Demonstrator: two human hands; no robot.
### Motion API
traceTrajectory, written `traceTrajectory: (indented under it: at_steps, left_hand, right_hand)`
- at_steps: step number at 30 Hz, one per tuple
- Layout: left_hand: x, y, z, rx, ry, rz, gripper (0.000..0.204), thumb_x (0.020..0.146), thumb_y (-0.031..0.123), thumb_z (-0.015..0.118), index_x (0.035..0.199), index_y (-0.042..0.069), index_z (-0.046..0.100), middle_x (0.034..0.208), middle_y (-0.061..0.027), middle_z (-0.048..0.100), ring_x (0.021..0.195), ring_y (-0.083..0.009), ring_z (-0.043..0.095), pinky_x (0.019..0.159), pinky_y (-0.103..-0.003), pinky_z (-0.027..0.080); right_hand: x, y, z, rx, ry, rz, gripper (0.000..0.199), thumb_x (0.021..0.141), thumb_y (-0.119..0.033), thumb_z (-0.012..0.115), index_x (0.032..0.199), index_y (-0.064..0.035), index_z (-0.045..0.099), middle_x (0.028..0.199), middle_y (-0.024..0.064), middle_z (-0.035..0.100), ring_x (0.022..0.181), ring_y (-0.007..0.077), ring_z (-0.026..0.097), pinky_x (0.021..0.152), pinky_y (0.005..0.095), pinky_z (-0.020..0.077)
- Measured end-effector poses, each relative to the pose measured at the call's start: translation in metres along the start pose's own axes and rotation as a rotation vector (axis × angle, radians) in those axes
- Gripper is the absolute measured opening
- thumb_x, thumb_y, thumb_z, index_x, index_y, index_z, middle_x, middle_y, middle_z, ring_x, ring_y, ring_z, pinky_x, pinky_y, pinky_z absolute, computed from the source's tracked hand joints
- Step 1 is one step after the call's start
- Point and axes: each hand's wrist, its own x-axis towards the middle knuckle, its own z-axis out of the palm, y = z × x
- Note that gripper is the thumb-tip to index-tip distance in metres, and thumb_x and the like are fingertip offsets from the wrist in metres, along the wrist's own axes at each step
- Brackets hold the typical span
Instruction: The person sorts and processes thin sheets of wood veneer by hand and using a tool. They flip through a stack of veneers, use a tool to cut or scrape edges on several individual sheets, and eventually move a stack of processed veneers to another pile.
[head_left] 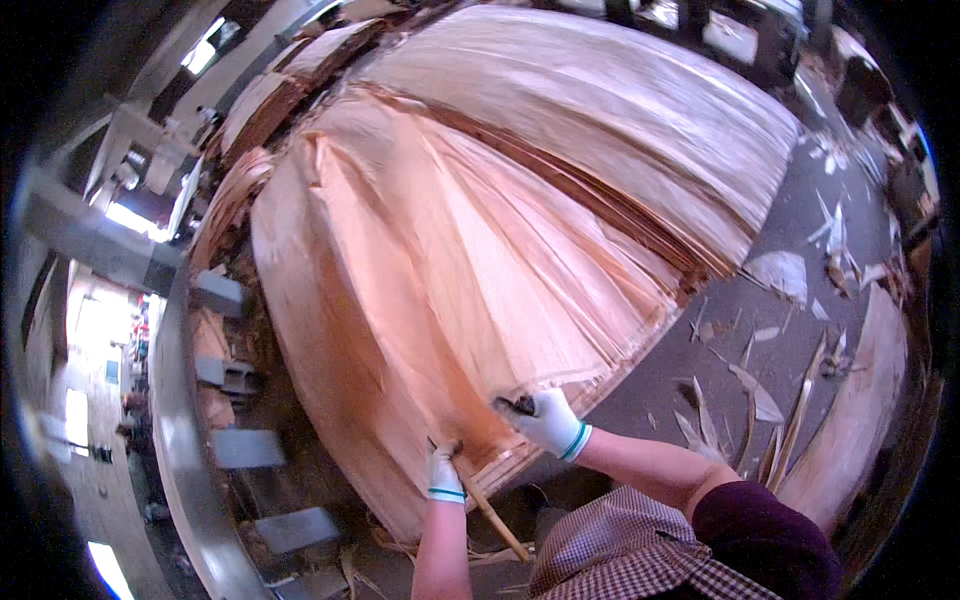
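Note:
A wide stack of thin wood veneer sheets [480, 270], pinkish orange and rippled, lies spread out before me. My left hand [445, 474], in a white glove with a green-edged cuff, is closed around a pale wooden stick [497, 522] at the stack's near edge. The stick slants down toward my apron; its upper end is mostly hidden by the hand. My right hand [556, 424], gloved alike, is closed at the near edge of the top sheets. Something dark [518, 404] shows at its fingers, too blurred to name.
A second, paler veneer stack [610, 100] lies beyond, at the upper right. Torn veneer scraps [760, 395] litter the grey floor on the right. Grey metal blocks [248, 449] line the left side, beside a long metal beam [185, 430]. A curved veneer piece [850, 400] lies far right.

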Motion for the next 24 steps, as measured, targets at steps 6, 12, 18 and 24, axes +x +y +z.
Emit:
traceTrajectory:
  at_steps: [6,12,18,24]
  left_hand:
    - [-0.046,0.034,-0.066,-0.094,0.065,0.188,0.048,0.071,-0.001,0.062,0.117,0.0,0.048,0.081,-0.0043,0.057,0.071,-0.0178,0.055,0.058,-0.026,0.047]
    - [-0.129,0.059,-0.215,-0.259,-0.059,0.153,0.046,0.073,-0.006,0.052,0.119,-0.003,0.046,0.101,-0.0117,0.058,0.084,-0.0223,0.06,0.07,-0.029,0.051]
    - [-0.235,0.112,-0.347,-0.056,-0.101,0.289,0.042,0.073,-0.008,0.05,0.115,-0.004,0.05,0.107,-0.0116,0.059,0.089,-0.0225,0.061,0.076,-0.031,0.051]
    - [-0.292,0.143,-0.468,-0.026,-0.181,0.257,0.04,0.076,0.0,0.061,0.114,-0.002,0.051,0.108,-0.0108,0.059,0.096,-0.0202,0.06,0.082,-0.03,0.049]
  right_hand:
    - [-0.045,-0.073,0.05,0.27,-0.325,-0.107,0.032,0.082,-0.008,0.063,0.114,-0.0043,0.06,0.08,-0.0007,0.062,0.064,0.0051,0.053,0.057,0.0221,0.045]
    - [-0.149,-0.106,0.145,-0.067,-0.382,-0.453,0.034,0.077,-0.008,0.069,0.108,-0.0011,0.059,0.096,0.0109,0.064,0.089,0.0184,0.061,0.076,0.0281,0.0487]
    - [-0.254,-0.156,0.289,0.417,-0.274,-0.725,0.041,0.072,-0.01,0.073,0.108,0.0016,0.057,0.097,0.0099,0.063,0.091,0.0219,0.061,0.082,0.03,0.0478]
    - [-0.322,-0.181,0.406,0.118,-0.809,-0.534,0.04,0.096,-0.022,0.036,0.133,-0.0076,0.034,0.13,0.0147,0.04,0.118,0.027,0.041,0.103,0.0323,0.0337]
